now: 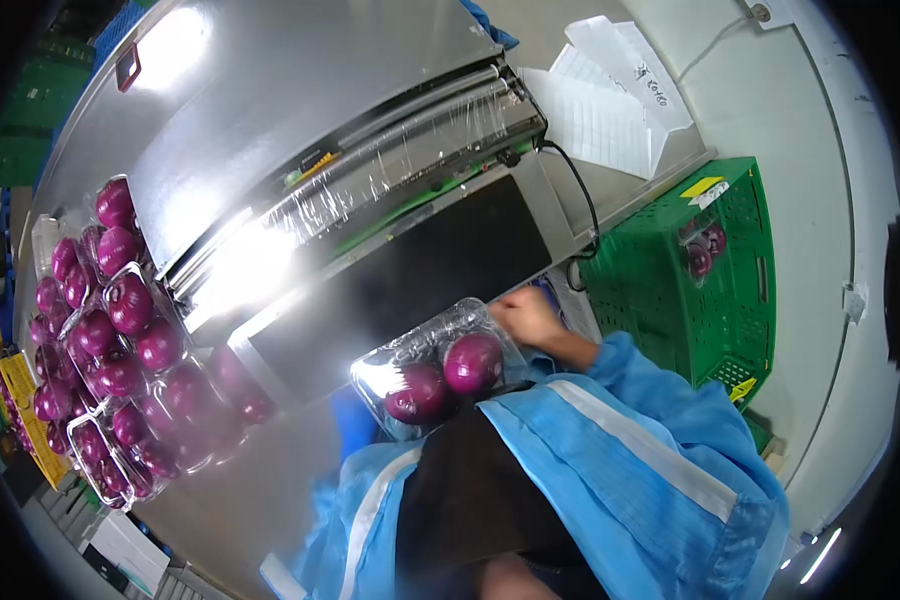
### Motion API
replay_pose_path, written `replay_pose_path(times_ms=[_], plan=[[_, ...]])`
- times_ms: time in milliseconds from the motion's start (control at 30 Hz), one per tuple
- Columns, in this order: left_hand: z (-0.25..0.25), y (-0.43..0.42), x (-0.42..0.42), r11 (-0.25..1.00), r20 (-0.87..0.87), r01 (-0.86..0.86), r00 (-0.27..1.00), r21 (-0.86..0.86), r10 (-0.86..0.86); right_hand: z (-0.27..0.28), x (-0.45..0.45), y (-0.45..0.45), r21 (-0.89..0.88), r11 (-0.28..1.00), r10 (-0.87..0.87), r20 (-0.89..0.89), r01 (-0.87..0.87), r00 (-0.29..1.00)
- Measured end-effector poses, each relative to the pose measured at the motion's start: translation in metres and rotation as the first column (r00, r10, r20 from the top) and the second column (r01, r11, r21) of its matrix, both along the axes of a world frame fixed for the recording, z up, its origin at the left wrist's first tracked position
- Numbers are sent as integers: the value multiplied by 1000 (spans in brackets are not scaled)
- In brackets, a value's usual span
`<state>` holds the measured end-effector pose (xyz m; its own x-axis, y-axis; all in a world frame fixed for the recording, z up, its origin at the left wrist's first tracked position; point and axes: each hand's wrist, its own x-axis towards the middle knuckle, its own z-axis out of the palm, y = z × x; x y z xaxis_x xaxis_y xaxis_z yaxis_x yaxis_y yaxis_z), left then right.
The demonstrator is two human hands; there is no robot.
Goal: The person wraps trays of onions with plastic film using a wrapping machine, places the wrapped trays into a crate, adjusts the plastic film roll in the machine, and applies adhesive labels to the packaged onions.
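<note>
A clear plastic tray [378, 392] with two red onions [472, 364] in it is tilted in front of my body, with shiny film around it. My right hand [532, 318] is closed at the tray's upper right corner, its fingertips against the film there. My left hand is hidden; only a blurred blue sleeve [355, 425] shows beside the tray's left end. Just beyond the tray lies the dark flat plate [450, 245] of a wrapping machine, with a roll of clear film [390, 155] behind it.
Several trays of red onions [120, 340] are piled on the steel table at left. A green crate [670, 290] with a small onion pack [703, 248] stands at right. Papers [610, 110] lie at the back right, and a black cable [588, 185] runs down beside the machine.
</note>
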<state>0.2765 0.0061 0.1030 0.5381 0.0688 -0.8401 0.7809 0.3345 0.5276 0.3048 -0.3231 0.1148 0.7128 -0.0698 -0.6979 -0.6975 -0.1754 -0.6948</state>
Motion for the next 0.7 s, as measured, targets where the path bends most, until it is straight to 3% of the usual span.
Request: replay_pose_path(times_ms=[67,100,200,267,333,433,533,700], plan=[[-10,-29,5,980,-56,-55,997,-192,45,-33,-3,35,226,974,-1,48,-9,999],[-3,-36,6,982,-33,-19,999,-188,13,-12,4,53,353,930,81,68,-100,994],[41,-51,18,983,176,180,969,-32,-172,56,24,71,713,701,-129,128,-1,983],[83,-48,36,939,380,327,859,111,-344,76,28,69,732,639,148,188,-239,971],[122,-49,57,884,597,420,662,206,-454,110,40,69,697,534,350,332,-478,876],[158,-64,93,769,825,587,283,254,-489,132,50,64,326,543,479,637,-774,604],[181,-99,118,591,899,755,2,286,-437,137,36,62,536,521,498,442,-664,747],[195,-146,121,333,902,912,-83,241,-424,98,-3,26,575,588,374,430,-569,822]])
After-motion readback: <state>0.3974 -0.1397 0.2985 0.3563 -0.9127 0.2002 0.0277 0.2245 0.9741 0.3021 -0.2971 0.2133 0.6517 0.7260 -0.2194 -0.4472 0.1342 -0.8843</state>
